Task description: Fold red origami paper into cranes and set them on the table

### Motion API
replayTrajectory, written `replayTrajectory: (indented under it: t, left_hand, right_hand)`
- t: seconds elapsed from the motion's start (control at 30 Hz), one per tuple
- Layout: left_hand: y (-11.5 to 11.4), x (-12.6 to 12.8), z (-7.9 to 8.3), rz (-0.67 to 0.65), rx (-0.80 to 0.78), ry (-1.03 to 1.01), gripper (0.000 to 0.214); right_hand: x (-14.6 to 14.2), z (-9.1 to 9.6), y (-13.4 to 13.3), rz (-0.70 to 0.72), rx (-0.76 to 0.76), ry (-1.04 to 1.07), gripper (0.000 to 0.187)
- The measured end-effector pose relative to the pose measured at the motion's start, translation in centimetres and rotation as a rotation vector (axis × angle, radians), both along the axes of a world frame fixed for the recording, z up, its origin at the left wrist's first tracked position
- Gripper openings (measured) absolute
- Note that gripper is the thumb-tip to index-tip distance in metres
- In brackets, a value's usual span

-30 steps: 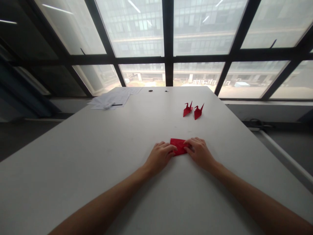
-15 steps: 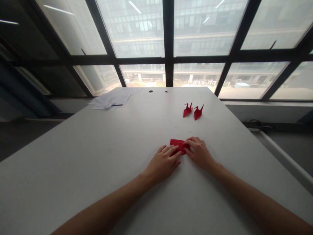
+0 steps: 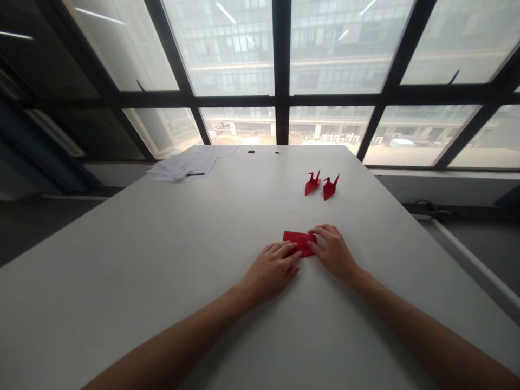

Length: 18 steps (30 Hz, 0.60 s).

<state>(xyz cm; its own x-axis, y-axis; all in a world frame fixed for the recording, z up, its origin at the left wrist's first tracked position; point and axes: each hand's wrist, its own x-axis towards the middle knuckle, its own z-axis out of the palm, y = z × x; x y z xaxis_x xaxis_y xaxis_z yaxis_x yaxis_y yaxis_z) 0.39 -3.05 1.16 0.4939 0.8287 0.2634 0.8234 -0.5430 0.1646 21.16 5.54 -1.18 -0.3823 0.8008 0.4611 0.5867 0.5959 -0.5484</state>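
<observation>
A folded piece of red paper (image 3: 298,240) lies flat on the white table (image 3: 162,260) in front of me. My left hand (image 3: 272,269) rests flat on the table with its fingers stretched out, the fingertips pressing the paper's near left edge. My right hand (image 3: 335,252) lies on the paper's right end, fingers curved and pressing it down. Neither hand lifts the paper.
Two red paper cranes (image 3: 320,184) stand side by side farther back on the table. A loose pile of white sheets (image 3: 184,164) with a dark pen lies at the far left corner. Large windows run behind the table's far edge.
My left hand has slid back toward me and flattened, so its fingertips alone touch the paper. My right hand has shifted slightly along the paper's right end. The paper stays in place.
</observation>
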Motion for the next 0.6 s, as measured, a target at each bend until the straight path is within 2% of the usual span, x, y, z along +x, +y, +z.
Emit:
replayTrajectory:
  t: [0.13,0.3,0.37,0.47,0.6]
  left_hand:
    - [0.06,-0.04,0.00,0.000,-0.011,-0.005,0.036]
    - [0.07,-0.08,0.00,0.001,-0.014,-0.016,0.036]
    - [0.05,-0.08,0.06,0.000,-0.015,-0.022,0.036]
    - [0.04,-0.10,0.18,-0.008,-0.018,-0.035,0.035]
    - [0.04,-0.16,0.29,-0.007,-0.022,-0.044,0.035]
  right_hand:
    - [-0.06,-0.06,-0.05,0.005,-0.006,-0.069,0.021]
    - [0.17,-0.28,0.67,-0.044,-0.045,0.127,0.021]
    - [0.20,-0.24,0.74,-0.027,-0.059,0.139,0.022]
    - [0.11,-0.12,0.46,0.024,-0.042,0.028,0.022]
    - [-0.02,-0.16,0.10,0.032,-0.015,-0.100,0.033]
